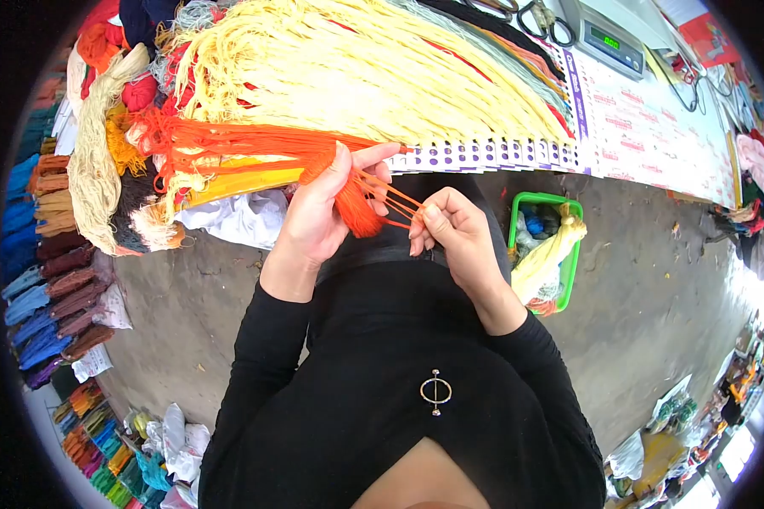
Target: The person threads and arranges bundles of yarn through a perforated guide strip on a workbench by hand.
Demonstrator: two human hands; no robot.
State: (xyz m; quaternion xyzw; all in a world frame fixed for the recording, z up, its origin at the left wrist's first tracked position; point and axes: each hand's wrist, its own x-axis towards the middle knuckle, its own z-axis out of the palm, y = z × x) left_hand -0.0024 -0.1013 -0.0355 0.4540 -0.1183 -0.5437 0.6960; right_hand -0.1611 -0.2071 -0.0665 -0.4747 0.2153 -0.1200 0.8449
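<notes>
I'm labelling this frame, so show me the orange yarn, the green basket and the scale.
orange yarn [358, 212]: head view, on the bunched tuft between the hands.
green basket [574, 254]: head view, on its right rim.
scale [609, 42]: head view, on its display panel.

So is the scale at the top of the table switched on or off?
On. The scale shows lit green digits on its display; the reading is too small to make out.
</notes>
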